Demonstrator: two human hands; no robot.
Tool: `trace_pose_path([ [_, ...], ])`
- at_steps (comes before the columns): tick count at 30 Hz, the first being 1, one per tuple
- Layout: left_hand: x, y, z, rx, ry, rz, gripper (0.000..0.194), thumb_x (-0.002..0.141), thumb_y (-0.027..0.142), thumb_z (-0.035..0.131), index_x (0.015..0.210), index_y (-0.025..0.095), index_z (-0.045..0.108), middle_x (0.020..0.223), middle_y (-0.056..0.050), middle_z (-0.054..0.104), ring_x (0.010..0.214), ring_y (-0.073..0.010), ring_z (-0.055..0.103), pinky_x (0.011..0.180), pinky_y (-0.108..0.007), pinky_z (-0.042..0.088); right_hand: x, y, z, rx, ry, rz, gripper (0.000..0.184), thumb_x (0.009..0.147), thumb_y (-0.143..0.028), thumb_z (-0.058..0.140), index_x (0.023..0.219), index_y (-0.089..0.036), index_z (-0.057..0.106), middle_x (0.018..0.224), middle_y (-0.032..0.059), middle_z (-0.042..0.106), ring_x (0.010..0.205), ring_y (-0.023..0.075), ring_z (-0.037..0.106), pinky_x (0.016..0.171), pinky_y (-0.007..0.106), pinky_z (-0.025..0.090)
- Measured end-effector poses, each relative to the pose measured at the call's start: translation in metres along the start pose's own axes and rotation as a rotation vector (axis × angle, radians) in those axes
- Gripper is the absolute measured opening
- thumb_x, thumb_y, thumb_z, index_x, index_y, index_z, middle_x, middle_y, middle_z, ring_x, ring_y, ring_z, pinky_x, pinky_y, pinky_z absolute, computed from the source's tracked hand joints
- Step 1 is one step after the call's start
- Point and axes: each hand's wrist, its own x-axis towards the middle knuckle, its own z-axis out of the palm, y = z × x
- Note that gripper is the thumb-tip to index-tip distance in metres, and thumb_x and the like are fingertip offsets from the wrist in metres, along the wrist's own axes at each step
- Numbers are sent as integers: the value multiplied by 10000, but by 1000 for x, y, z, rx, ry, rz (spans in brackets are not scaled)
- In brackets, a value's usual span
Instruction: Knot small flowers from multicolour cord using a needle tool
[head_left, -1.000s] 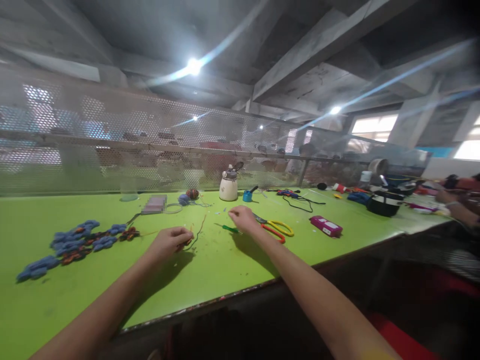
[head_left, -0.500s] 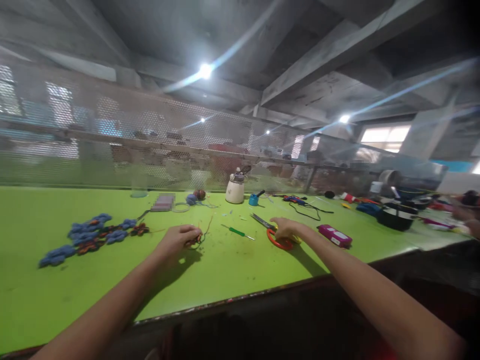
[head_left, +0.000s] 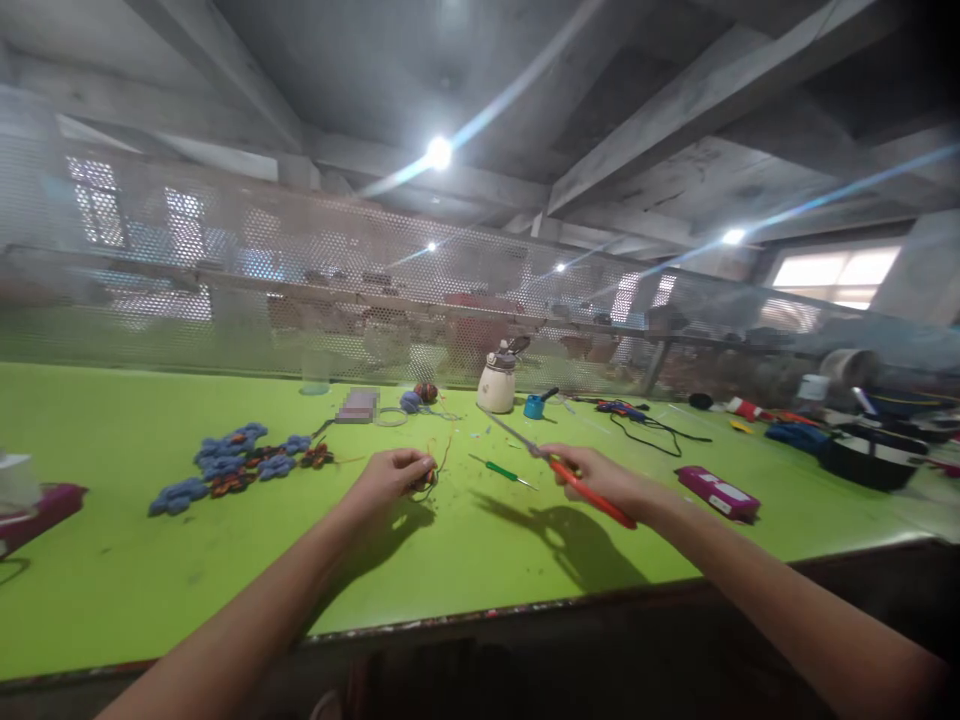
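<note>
My right hand [head_left: 596, 474] grips a pair of scissors [head_left: 592, 494] with orange-red handles. They are lifted off the green table, blades pointing away to the left, and cast a shadow below. My left hand [head_left: 396, 472] pinches a small dark crocheted piece [head_left: 426, 482], mostly hidden by the fingers, with loose yarn ends sticking up. Between my hands lies a crochet hook [head_left: 501, 470] with a green handle. Left of my left hand, blue crocheted flowers [head_left: 225, 455] and a brown-orange crocheted flower [head_left: 317, 456] lie on the table.
Toward the back stand a cream pot [head_left: 496, 385] and a small blue container [head_left: 535, 406]. Yarn balls [head_left: 411, 401] sit left of them. A magenta box [head_left: 718, 492] lies right of my right hand; a black-and-white round item [head_left: 874, 455] is farther right. Mesh netting [head_left: 360, 300] borders the table's far side.
My right hand has picked the scissors up off the table. My left hand still holds the small crocheted piece. The view has turned left, bringing a magenta item in at the left edge.
</note>
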Motion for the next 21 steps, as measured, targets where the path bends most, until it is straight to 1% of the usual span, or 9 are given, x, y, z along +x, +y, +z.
trace_pose_path([
  [2, 0, 1, 1, 7, 8, 7, 323, 889, 311, 564, 1176, 163, 558, 1177, -95, 596, 970, -228, 614, 805, -435, 526, -13, -17, 12, 58, -42, -89, 650, 661, 39, 576, 1263, -203, 533, 1012, 33, 636, 874, 192, 602, 743, 275, 484],
  [4, -1, 2, 1, 16, 17, 17, 324, 889, 313, 564, 1177, 163, 558, 1177, -94, 596, 970, -228, 614, 804, -435, 526, -22, -29, 21, 102, -54, -149, 554, 655, -10, 601, 1178, -193, 590, 1030, 44, 625, 890, 200, 583, 743, 271, 463],
  [7, -2, 5, 1, 32, 34, 33, 324, 889, 313, 564, 1176, 163, 558, 1174, -94, 597, 967, -228, 615, 803, -434, 527, -27, -38, 28, 169, -139, -173, 339, 720, -216, 665, 1050, -154, 618, 790, 27, 611, 687, 173, 565, 617, 263, 448],
  [8, -2, 6, 1, 37, 39, 39, 322, 889, 313, 564, 1174, 162, 559, 1172, -93, 598, 966, -228, 616, 802, -433, 527, -28, -39, 28, 191, -172, -173, 307, 746, -303, 663, 1008, -151, 617, 717, 13, 584, 628, 160, 544, 579, 259, 438],
  [10, -3, 8, 2, 46, 46, 52, 319, 890, 314, 563, 1170, 162, 561, 1168, -92, 600, 962, -226, 617, 800, -431, 527, -28, -39, 27, 234, -228, -176, 320, 785, -447, 627, 923, -159, 608, 655, -3, 540, 576, 144, 521, 547, 253, 430],
  [13, -5, 11, 4, 65, 45, 67, 315, 889, 314, 565, 1164, 160, 565, 1162, -90, 603, 958, -226, 618, 798, -430, 528, -27, -38, 29, 295, -291, -187, 383, 804, -559, 576, 814, -177, 574, 647, -15, 515, 549, 126, 526, 551, 250, 439],
  [15, -7, 13, 5, 85, 43, 72, 309, 888, 312, 565, 1158, 161, 569, 1159, -88, 605, 956, -225, 618, 796, -427, 529, -25, -39, 33, 341, -317, -184, 428, 809, -609, 539, 817, -182, 563, 637, -24, 510, 525, 121, 532, 545, 252, 444],
  [18, -8, 14, 7, 120, 54, 79, 303, 889, 310, 564, 1154, 163, 573, 1161, -88, 605, 955, -224, 618, 797, -424, 529, -21, -41, 39, 428, -356, -156, 502, 799, -671, 496, 878, -179, 563, 607, -37, 497, 479, 120, 528, 520, 262, 453],
  [21, -7, 14, 6, 141, 84, 91, 311, 888, 314, 565, 1159, 161, 570, 1162, -87, 604, 959, -228, 617, 797, -428, 529, -21, -45, 41, 524, -388, -121, 531, 802, -693, 465, 895, -178, 553, 603, -43, 487, 488, 122, 544, 552, 279, 478],
])
